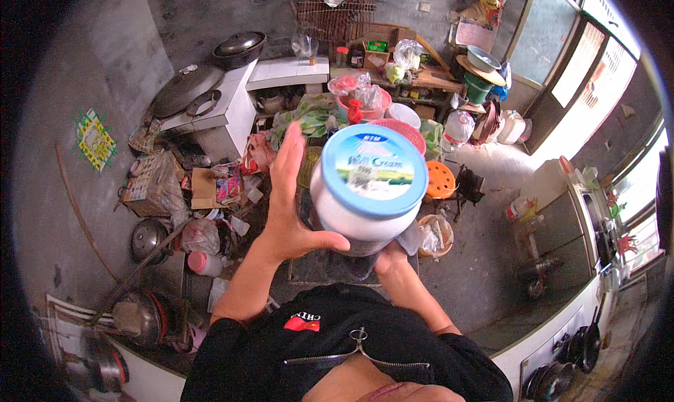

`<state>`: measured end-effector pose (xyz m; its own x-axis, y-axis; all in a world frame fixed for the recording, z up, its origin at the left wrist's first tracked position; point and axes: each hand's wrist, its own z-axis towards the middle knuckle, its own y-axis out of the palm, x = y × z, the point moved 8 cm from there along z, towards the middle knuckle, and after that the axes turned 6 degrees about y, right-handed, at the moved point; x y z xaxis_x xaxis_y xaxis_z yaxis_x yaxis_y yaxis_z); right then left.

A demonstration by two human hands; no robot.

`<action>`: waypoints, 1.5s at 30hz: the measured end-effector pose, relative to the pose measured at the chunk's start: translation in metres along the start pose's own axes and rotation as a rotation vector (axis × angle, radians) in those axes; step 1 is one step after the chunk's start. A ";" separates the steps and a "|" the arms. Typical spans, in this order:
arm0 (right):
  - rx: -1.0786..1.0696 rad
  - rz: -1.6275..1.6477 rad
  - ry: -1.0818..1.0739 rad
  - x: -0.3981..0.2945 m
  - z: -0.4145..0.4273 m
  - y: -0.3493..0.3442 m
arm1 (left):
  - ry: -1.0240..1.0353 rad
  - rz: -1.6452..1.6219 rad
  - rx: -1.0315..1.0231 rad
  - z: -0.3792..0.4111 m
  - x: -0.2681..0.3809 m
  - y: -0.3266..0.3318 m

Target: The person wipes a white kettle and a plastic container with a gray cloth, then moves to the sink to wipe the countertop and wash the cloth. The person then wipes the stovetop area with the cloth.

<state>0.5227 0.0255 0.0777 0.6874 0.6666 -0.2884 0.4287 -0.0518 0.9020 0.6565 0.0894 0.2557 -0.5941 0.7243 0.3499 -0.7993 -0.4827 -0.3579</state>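
Note:
A large white plastic jar (363, 231) with a blue lid bearing a printed label is held up before my chest. My left hand (292, 212) is spread at the jar's left side, thumb and fingers wide apart; whether it touches the jar is unclear. Beneath the jar is my right hand (392, 257), its fingers mostly hidden, supporting it from below. Clear plastic (408, 239) shows between that hand and the jar. Behind the jar stand a pink basket (403, 131) and a red plastic bag (355, 111) on a cloth-covered surface.
A white-tiled stove counter (231, 94) holds a wok and lids at upper left. Open cardboard boxes (204, 187) and bags clutter the floor at left. On the right are an orange perforated stool top (440, 180), a bin (436, 235) and a long counter (542, 320).

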 end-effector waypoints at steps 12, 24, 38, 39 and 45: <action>-0.147 -0.152 -0.336 -0.047 -0.015 0.040 | -0.378 0.050 -0.415 0.016 -0.026 0.021; 0.323 -1.501 -1.154 -0.093 -0.045 0.045 | -1.210 -1.188 0.239 -0.078 -0.072 0.055; -0.062 -0.331 -0.004 -0.043 0.058 -0.048 | -1.384 -1.127 0.409 -0.151 -0.080 0.075; -0.060 -0.266 0.049 -0.037 0.061 -0.053 | -1.401 -1.109 0.406 -0.153 -0.080 0.075; -0.026 -0.266 0.244 -0.017 0.057 -0.061 | -1.426 -1.052 0.389 -0.161 -0.080 0.076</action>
<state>0.5185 -0.0255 0.0097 0.3921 0.8124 -0.4316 0.5566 0.1640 0.8144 0.6575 0.0741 0.0611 0.6711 -0.0603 0.7389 -0.7004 -0.3782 0.6053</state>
